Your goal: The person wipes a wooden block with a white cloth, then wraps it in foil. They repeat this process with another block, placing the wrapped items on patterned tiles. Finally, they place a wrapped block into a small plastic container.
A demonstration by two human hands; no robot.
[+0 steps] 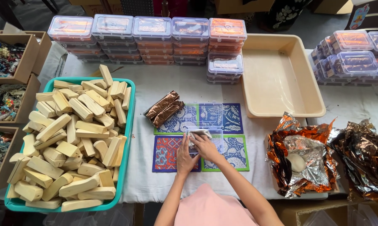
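Pressing white cloth (pixel 198 134) into clear box (pixel 212 125), perhaps lengthwise left-right

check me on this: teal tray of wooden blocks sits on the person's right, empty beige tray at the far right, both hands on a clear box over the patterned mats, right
Not quite. The head view shows the teal tray of wooden blocks on the person's left, not right. The rest holds: the empty beige tray is at the far right, and the left hand and right hand are on a clear box over the patterned mats.
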